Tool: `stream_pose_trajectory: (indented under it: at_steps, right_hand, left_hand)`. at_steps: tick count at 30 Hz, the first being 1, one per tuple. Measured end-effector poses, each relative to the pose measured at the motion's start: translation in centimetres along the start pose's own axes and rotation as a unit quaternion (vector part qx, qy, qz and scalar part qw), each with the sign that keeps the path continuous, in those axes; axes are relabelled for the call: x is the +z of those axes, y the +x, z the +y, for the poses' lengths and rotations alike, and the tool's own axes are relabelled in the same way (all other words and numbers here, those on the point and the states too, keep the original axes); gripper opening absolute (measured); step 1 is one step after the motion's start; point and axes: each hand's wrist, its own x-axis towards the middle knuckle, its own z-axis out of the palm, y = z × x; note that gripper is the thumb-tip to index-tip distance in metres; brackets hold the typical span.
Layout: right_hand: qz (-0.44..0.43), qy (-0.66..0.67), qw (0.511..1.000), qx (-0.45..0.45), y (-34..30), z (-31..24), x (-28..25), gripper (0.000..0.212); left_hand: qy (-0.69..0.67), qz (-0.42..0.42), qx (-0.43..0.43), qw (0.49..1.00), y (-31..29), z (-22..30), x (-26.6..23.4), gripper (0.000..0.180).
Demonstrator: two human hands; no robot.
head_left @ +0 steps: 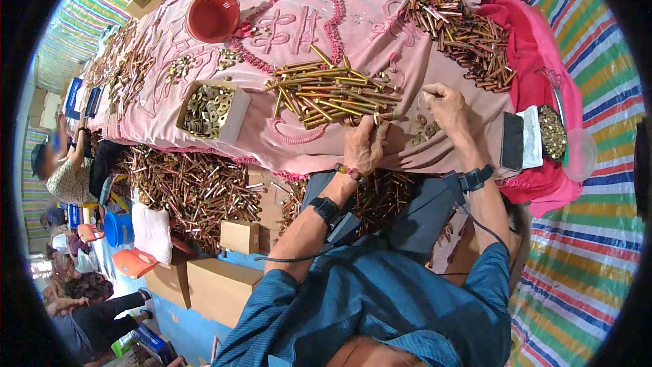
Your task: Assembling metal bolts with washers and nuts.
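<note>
A heap of long brass-coloured bolts lies on the pink cloth in front of me. My left hand is at the near edge of this heap, its fingers closed around the end of a bolt. To its right, my right hand is raised over the cloth with thumb and fingers pinched together; whatever is between them is too small to make out. Several loose washers lie on the cloth between my two hands. An open cardboard box of washers stands left of the bolt heap.
A red-brown bowl sits at the far left. More bolts are piled at the far right. A dark flat device and a container of small metal parts are at right. Bolts fill the space below the table edge. People work at left.
</note>
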Motion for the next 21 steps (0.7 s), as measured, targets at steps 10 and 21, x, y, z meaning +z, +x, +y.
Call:
stream_pose_trajectory:
  at_steps: [10, 21]
  right_hand:
    - [-0.042, -0.058, 0.988, -0.135, 1.5, -1.4, 2.4, 0.024]
    - [-0.138, -0.184, 0.949, -0.215, 3.5, -3.0, 4.0, 0.021]
  left_hand:
    - [0.000, 0.023, 0.030, 0.999, 0.3, 1.4, -0.2, 0.011]
    - [-0.039, 0.037, -0.004, 0.999, -0.2, 1.8, -0.1, 0.012]
